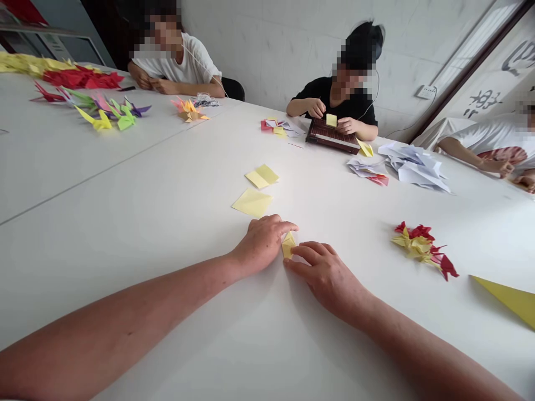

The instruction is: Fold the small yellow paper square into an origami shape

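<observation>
A small folded yellow paper piece (288, 245) lies on the white table (167, 223) between my two hands. My left hand (263, 241) rests knuckles up, its fingers curled and pressing the paper's left edge. My right hand (326, 275) pinches the paper's lower right side with thumb and forefinger. Most of the paper is hidden under my fingers. Just beyond my left hand lie a flat yellow sheet (252, 202) and a folded yellow sheet (262, 176).
A heap of red and yellow folded cranes (422, 248) sits to the right, with a yellow sheet (512, 299) at the right edge. White folded papers (412, 167) lie farther back. Three other people sit across the table. Coloured cranes (100, 111) fill the far left.
</observation>
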Demonstrator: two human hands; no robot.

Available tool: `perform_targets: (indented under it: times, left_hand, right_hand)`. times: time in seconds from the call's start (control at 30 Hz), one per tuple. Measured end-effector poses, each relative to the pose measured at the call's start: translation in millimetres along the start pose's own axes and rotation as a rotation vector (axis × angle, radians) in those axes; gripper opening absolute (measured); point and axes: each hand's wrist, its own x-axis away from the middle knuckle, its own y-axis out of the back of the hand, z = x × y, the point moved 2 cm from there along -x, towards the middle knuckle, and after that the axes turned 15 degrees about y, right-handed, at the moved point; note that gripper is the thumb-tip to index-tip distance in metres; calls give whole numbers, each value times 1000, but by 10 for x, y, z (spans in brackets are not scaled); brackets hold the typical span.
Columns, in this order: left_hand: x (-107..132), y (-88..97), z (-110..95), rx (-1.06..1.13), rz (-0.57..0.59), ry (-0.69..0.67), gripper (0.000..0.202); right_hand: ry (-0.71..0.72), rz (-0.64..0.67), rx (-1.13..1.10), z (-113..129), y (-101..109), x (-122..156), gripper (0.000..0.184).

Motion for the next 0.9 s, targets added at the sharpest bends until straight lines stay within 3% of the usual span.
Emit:
perform_targets:
  times: [0.17,0.33,0.5,0.67,0.8,0.9]
  left_hand:
    - [14,51,17,17,-5,-163,33]
    - [46,80,8,-145,-2,-282,20]
    - [15,83,-44,-88,36,-203,15]
    - [-17,100,-68,38,107,-141,8]
    - [-28,90,-52,63,95,-151,12]
    - [-31,88,-42,102,122,-105,13]
  right_hand:
    - [-7,-29,-6,-12,-30,26,41]
    - [-23,-51,-40,-22,-32,34,44]
    - [-63,-98,-125,-36,-31,32,48]
    - [-116,-225,-269,-113,-36,1,30]
    - [-302,-344,-347,-229,-67,-86,19]
    - [-442,-345,-305,-295,-110,-168,11]
